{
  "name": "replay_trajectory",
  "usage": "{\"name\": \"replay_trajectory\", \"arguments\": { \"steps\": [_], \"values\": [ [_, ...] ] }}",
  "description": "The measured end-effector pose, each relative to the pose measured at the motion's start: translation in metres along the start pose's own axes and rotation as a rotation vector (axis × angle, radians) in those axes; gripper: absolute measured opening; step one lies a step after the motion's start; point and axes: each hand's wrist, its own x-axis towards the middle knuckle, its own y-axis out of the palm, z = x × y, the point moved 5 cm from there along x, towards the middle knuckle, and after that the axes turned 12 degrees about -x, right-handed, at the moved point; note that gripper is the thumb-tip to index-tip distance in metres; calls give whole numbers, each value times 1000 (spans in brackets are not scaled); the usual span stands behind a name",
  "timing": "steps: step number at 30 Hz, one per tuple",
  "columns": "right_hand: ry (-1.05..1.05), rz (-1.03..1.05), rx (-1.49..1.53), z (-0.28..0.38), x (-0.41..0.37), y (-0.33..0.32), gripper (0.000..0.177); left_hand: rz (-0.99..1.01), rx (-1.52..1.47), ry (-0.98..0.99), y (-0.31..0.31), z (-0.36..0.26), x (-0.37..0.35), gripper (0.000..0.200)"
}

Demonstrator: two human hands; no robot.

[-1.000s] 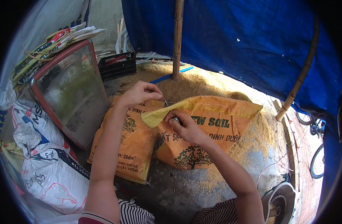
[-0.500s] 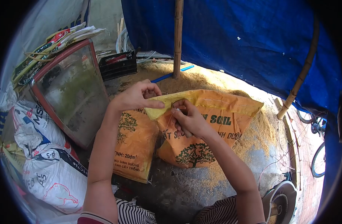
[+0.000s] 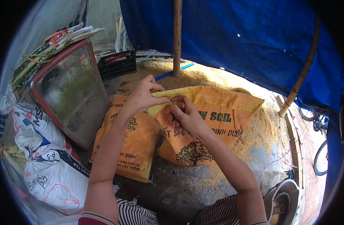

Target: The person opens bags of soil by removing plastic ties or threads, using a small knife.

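Note:
An orange soil bag [image 3: 196, 150], printed with a tree, stands upright before me. Its yellow top edge [image 3: 194, 96] is folded over, and pale stitching runs along the fold. My left hand [image 3: 145, 96] pinches the fold near its left end, thumb in front. Close against it, my right hand [image 3: 185, 115] is closed in a pinch at the same spot. A thin thread [image 3: 167, 122] hangs from the right fingertips; whether a needle is there too, I cannot make out. A second orange bag [image 3: 136, 144] lies flat to the left, partly behind my left forearm.
White sacks [image 3: 53, 180] and a red-framed panel [image 3: 67, 90] crowd the left side. A black crate [image 3: 117, 65] sits behind. Grain husks [image 3: 258, 131] cover the floor around a bamboo post [image 3: 177, 41]. A grey bucket [image 3: 281, 200] stands at lower right.
My left hand has shifted right along the fold, its thumb now meeting the right fingertips. My right hand stays near the same spot, slightly higher.

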Motion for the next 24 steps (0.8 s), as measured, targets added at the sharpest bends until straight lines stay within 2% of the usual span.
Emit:
{"name": "replay_trajectory", "arguments": {
  "steps": [5,7,8,10,11,14,16,17,19,20,22,23,24],
  "values": [
    [85,47,121,4,-7,1,38,-201,12,120,0,0,1,29],
    [181,203,466,0,-5,1,44,-221,20,137,1,5,4,28],
    [181,203,465,-5,0,-5,44,-242,29,152,0,6,4,27],
    [208,404,873,-7,4,-3,51,-235,9,128,0,7,5,27],
    [208,405,872,-11,4,-4,51,-228,-11,104,0,9,5,27],
    [204,317,719,-6,0,0,55,-247,0,124,2,10,6,27],
    [177,143,405,-3,0,-1,58,-255,4,118,4,11,6,27],
    [175,145,405,-2,-1,2,58,-263,7,115,5,11,7,26],
    [115,37,143,-1,-3,3,56,-280,8,129,8,12,8,25],
    [115,38,142,-6,-3,6,56,-297,7,145,9,12,8,25],
    [-260,-191,-737,-4,-1,4,55,-296,16,160,12,8,8,24],
    [-350,-266,-902,-4,0,5,55,-296,25,176,13,7,7,24],
    [-351,-264,-902,4,-4,6,55,-298,25,175,13,7,7,24]
  ]
}}
